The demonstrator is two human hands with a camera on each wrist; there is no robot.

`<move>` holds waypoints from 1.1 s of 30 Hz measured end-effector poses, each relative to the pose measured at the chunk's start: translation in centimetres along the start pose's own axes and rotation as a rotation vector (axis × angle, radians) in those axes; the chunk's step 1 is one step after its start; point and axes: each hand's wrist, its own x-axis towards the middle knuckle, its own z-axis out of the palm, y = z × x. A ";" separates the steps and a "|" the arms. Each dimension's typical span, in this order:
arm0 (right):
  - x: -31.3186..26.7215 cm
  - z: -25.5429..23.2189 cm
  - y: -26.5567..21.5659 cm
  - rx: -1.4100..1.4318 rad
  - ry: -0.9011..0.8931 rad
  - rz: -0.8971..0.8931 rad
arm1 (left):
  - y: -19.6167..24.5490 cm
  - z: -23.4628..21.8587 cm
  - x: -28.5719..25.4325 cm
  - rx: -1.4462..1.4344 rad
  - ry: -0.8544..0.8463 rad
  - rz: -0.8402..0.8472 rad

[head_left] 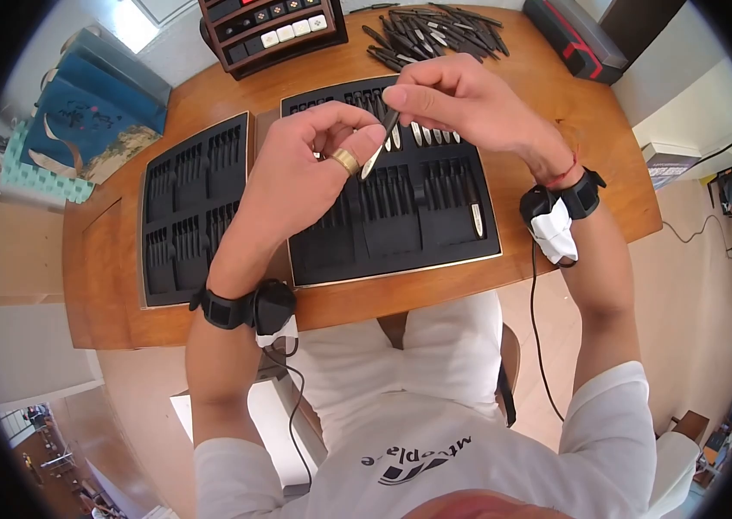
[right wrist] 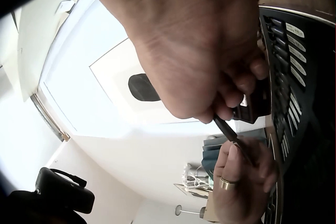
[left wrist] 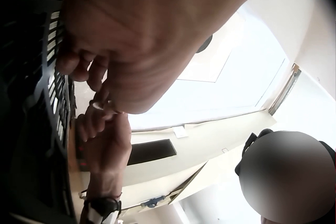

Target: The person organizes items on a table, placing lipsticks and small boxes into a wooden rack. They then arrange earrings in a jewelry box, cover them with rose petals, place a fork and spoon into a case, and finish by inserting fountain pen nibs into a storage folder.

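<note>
Both hands meet over the right black foam tray [head_left: 396, 257]. Between them they pinch a slim black pen-like stick [right wrist: 226, 128] with a pale, leaf-shaped end. The left hand [head_left: 301, 164], wearing a gold ring, grips its lower part between thumb and fingers, the pale end [head_left: 371, 164] poking out below. At the upper end, the right hand [head_left: 461, 99] holds it by thumb and fingertips. Rows of similar sticks fill the tray's slots, some with pale ends showing. One stick [head_left: 477, 221] lies in the lower right compartment.
A second foam tray [head_left: 197, 206] with black sticks lies to the left. Loose sticks [head_left: 444, 35] are heaped at the back, beside a dark wooden rack [head_left: 275, 39]. A grey-and-red case [head_left: 575, 39] sits back right; a blue bag [head_left: 98, 108] stands left.
</note>
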 end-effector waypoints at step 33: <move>1.2 -8.0 8.3 -0.306 0.697 0.065 | 4.1 7.7 2.5 0.270 -0.462 -0.460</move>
